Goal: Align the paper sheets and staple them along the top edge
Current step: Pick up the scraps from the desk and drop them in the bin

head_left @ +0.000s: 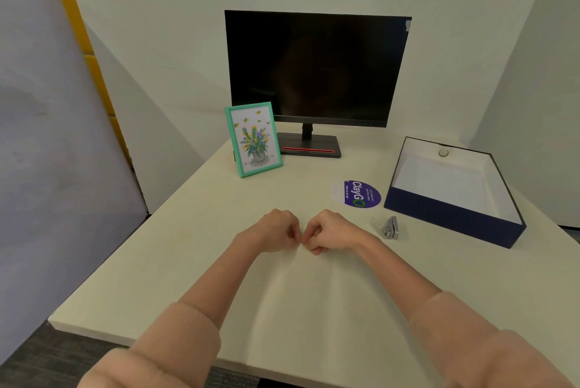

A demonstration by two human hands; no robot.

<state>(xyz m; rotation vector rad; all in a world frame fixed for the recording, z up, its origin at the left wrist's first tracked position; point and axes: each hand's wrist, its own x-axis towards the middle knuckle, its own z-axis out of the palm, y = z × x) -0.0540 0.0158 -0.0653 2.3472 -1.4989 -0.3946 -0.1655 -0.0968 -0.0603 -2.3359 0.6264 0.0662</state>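
We see our left hand [273, 232] and right hand [329, 232] side by side over the middle of the cream table [157, 277], knuckles up, fingers curled in. The thumb and forefinger tips of both hands meet at 1 spot, pinched together on the top edge of the paper sheets [307, 309]. The sheets lie flat on the table between our forearms and reach back toward the near table edge; they are almost the same colour as the tabletop, so we cannot tell how many there are or whether their edges line up.

The small silver stapler [389, 227] lies on the table just right of our right hand, apart from it. Beyond it, a purple and white round sticker [359, 194] is flat on the tabletop, and an open dark blue box [452, 221] with a white inside sits near the right edge. Farther back, a dark monitor [317, 67] stands on its base, with a green picture frame [253, 139] showing painted flowers leaning just left of the base. Peach sleeves [163, 353] cover both forearms.
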